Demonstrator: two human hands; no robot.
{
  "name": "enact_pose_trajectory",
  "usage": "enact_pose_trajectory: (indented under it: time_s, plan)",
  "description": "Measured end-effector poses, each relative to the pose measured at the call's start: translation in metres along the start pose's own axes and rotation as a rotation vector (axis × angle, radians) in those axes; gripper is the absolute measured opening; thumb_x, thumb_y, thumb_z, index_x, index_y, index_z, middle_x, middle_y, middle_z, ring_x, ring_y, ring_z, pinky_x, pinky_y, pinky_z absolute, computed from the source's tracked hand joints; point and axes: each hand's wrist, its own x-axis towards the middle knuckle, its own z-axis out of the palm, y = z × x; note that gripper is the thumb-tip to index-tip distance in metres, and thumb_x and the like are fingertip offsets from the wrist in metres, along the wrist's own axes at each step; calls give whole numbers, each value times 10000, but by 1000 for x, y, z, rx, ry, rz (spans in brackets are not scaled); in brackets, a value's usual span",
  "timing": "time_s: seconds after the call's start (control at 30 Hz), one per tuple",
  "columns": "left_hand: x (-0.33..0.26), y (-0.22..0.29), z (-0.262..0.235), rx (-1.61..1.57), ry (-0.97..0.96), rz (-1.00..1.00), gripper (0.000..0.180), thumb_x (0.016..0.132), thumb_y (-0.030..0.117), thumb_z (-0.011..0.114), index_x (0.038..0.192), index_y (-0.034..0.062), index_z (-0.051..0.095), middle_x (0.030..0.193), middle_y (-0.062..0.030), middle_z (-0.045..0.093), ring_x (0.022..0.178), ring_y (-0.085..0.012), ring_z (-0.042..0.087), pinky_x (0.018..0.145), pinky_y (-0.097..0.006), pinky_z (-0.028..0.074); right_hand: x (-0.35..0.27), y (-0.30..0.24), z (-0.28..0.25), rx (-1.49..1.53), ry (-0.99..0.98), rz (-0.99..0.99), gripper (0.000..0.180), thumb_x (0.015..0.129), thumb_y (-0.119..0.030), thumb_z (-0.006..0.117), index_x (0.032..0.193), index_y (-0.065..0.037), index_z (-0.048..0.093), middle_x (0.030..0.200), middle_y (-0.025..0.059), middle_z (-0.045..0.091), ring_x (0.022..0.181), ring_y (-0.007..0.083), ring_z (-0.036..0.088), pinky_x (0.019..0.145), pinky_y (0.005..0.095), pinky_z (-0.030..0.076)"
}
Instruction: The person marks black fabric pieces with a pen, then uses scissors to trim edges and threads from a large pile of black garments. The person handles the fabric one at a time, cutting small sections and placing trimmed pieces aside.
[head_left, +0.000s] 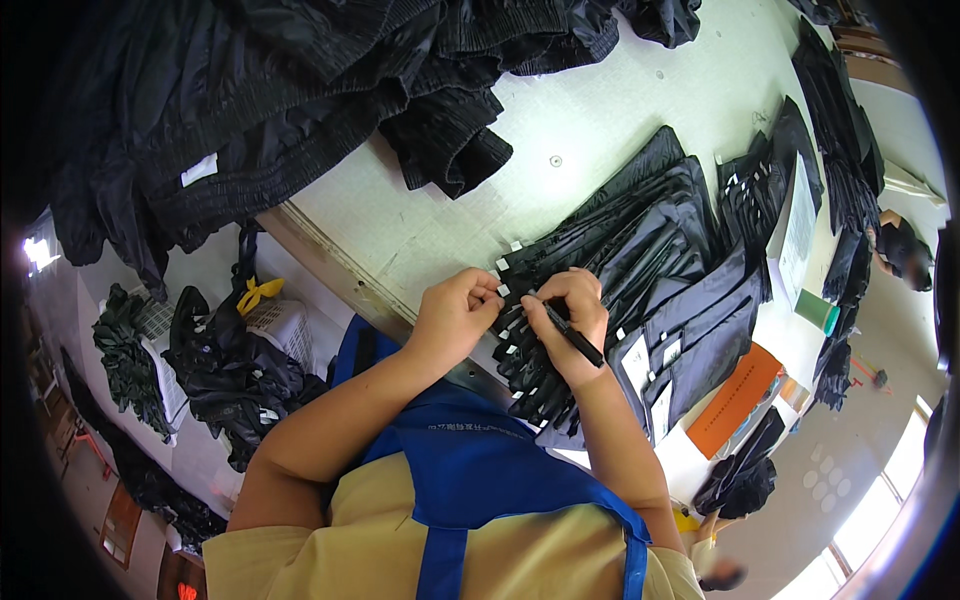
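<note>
My left hand [455,315] pinches a small white tag [503,290] at the near edge of a fanned stack of black fabric pieces [620,240] on the pale worktable [590,130]. My right hand [572,320] is closed around a black pen [575,338] and rests on the same stack, fingertips touching the tag area beside my left hand. Several white tags stick out along the stack's near edge.
A big heap of black garments [300,90] covers the table's far left. More black pieces with a white sheet [795,225] lie to the right, plus an orange sheet [735,400] and a green object [818,312]. A basket of dark cloth [240,360] stands left. Another person [905,250] is at the right.
</note>
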Motion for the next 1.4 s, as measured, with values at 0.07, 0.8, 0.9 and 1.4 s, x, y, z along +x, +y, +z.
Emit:
enact_pose_trajectory:
  time_s: [0.07, 0.8, 0.9, 1.4]
  plan:
    - [-4, 4, 0, 51, -33, 81, 149, 797, 22, 645, 943, -8, 639, 802, -120, 656, 666, -182, 639, 623, -281, 505, 1, -3, 2, 62, 62, 65, 223, 735, -146, 761, 889, -69, 620, 778, 39, 628, 808, 223, 607, 907, 418, 386]
    - [17, 0, -14, 151, 73, 123, 59, 845, 44, 619, 889, 5, 612, 764, -103, 635, 639, -159, 587, 593, -277, 456, 9, -8, 6, -39, -138, 7, 124, 733, -112, 737, 746, -94, 614, 696, -3, 610, 638, 156, 563, 942, 403, 345]
    - [17, -1, -13, 176, 76, 150, 54, 843, 42, 617, 880, 4, 605, 763, -102, 624, 639, -162, 577, 589, -281, 452, 9, -8, 7, -56, -132, 2, 127, 725, -112, 743, 744, -93, 619, 695, -5, 609, 634, 158, 561, 935, 406, 353]
    - [23, 5, -7, -41, 33, -72, 140, 847, 46, 591, 974, -15, 588, 722, -98, 654, 596, -162, 606, 547, -277, 463, 6, -5, 6, 53, -10, 136, 125, 729, -67, 738, 801, -64, 635, 675, 36, 609, 715, 183, 539, 799, 321, 410]
